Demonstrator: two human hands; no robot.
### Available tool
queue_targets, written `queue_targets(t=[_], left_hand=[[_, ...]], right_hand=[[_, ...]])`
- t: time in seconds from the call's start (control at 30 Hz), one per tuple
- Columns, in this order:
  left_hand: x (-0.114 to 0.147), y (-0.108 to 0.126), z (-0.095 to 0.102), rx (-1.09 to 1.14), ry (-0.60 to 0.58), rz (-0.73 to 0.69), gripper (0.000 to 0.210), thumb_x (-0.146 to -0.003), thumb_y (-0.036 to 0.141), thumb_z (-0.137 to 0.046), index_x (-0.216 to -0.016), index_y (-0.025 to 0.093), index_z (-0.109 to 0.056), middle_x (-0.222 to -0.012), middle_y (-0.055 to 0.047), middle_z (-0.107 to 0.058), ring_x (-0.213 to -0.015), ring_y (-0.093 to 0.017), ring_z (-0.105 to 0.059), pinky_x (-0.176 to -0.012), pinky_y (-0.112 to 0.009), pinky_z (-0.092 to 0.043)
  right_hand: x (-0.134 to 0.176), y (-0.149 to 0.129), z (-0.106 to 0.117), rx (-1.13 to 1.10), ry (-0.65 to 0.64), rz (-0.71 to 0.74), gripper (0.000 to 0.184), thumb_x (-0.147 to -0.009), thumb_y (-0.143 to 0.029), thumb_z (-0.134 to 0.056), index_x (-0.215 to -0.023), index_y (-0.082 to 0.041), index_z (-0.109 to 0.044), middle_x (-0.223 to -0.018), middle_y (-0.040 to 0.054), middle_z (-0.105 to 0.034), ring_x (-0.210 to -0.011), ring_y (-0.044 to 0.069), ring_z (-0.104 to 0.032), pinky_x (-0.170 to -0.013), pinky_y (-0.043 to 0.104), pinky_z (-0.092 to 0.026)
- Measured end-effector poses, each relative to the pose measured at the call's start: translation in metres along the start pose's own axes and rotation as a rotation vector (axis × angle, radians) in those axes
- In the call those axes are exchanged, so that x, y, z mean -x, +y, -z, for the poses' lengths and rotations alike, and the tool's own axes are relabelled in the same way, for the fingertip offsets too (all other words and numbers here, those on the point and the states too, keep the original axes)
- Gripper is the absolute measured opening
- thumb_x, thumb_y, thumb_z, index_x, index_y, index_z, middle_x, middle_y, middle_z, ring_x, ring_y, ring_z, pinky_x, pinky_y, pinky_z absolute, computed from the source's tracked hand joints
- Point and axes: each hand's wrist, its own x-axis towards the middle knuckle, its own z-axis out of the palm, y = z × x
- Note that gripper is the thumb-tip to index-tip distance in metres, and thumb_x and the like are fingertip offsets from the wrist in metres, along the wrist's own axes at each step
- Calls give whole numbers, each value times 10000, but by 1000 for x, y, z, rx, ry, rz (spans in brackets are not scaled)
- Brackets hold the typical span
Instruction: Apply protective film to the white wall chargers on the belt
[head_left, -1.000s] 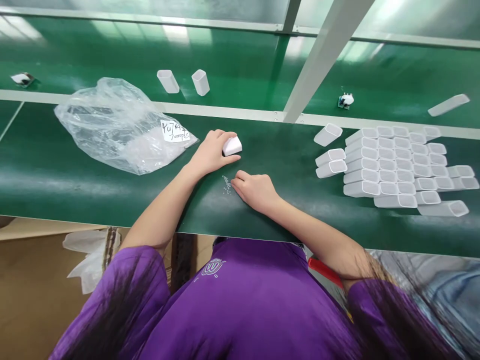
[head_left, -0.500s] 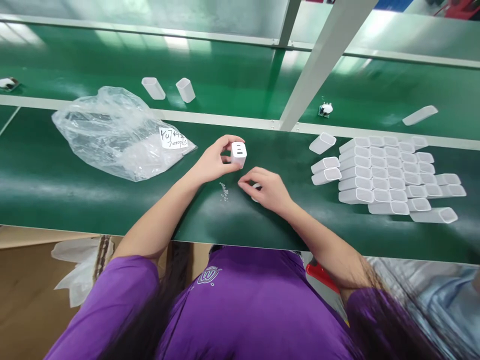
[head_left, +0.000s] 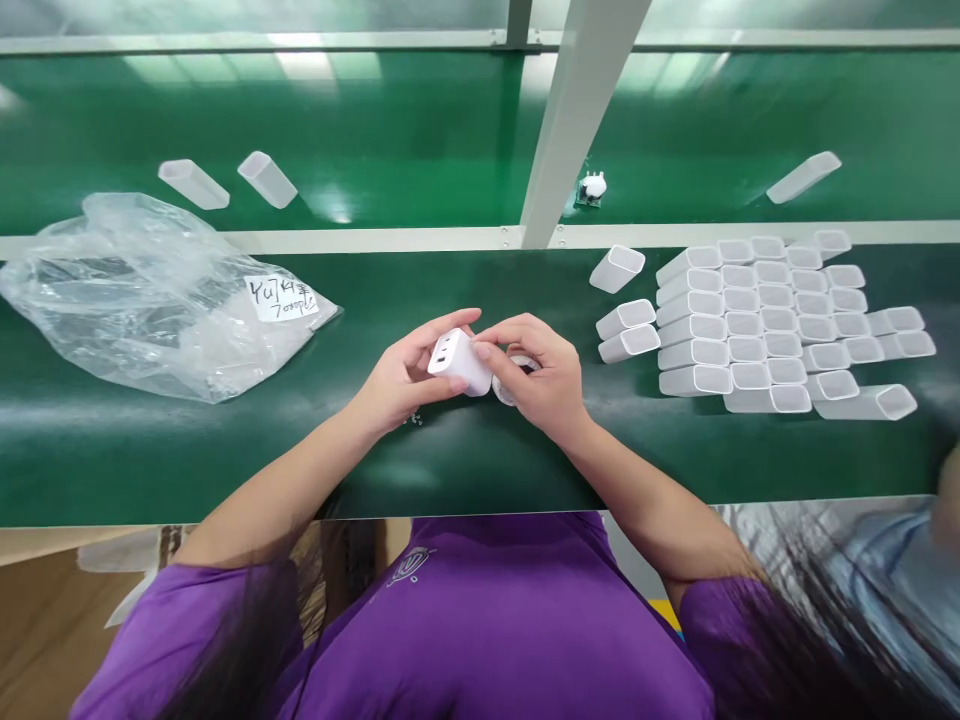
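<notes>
My left hand (head_left: 409,370) is closed around a white USB charger (head_left: 463,365), fingers along its far side and thumb on the near side. The charger is tilted, its port face turned to the left. My right hand (head_left: 544,375) is pinched at the charger's upper right edge; whether a small piece sits between its fingertips is hidden. Below those fingers shows a white ring-shaped thing (head_left: 504,392), partly covered by the hand; I cannot tell if the hand holds it. Tiny clear bits (head_left: 414,419) lie on the green table beside my left wrist.
Rows of white, open-ended sleeves (head_left: 772,325) stand close together on the right. A clear plastic bag (head_left: 150,310) with a handwritten label lies on the left. A slanted metal post (head_left: 581,110) rises behind my hands. A small white part (head_left: 592,187) lies beyond the rail.
The charger has come down and tipped over, its ports now facing left. My right hand has risen from the table to touch it. The view has shifted to the right.
</notes>
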Motion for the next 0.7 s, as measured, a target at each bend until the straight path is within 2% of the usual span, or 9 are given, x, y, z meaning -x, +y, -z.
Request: queue_targets(t=[0.1, 0.27, 0.43, 0.7], left_hand=[[1, 0, 3, -28, -43, 13, 718, -631, 366, -894, -1290, 309, -613, -1143, -49, -688, -942, -206, -675, -764, -293, -574], [2, 0, 2, -7, -79, 1, 576, -689, 423, -857, -1200, 308, -617, -1185, -54, -701, -1039, -253, -691, -843, -361, -593], [2, 0, -1, 17, -94, -26, 537, -710, 360, -848, -1186, 299, -609, -1271, -75, -685, -1087, -255, -688, -888, -367, -598], [3, 1, 0, -58, -102, -53, 538, -739, 355, -845, -1212, 316, -591, -1415, -72, -618, -1146, -260, -675, -906, -369, -582]], right_hand=[[-1, -2, 3, 57, 28, 58, 164, -958, -309, -625, -880, -210, -730, -882, 23, -717, -781, 127, -662, -661, 256, -549], [-1, -5, 6, 128, 82, 158, 146, -975, -276, -604, -912, -231, -727, -881, 5, -715, -802, 122, -670, -716, 265, -556], [0, -4, 5, 193, 122, 256, 149, -974, -242, -599, -903, -225, -729, -871, 9, -723, -789, 122, -680, -674, 247, -554], [3, 1, 5, 268, 93, 227, 212, -989, -291, -561, -897, -248, -747, -876, 12, -713, -778, 119, -663, -699, 247, -562]])
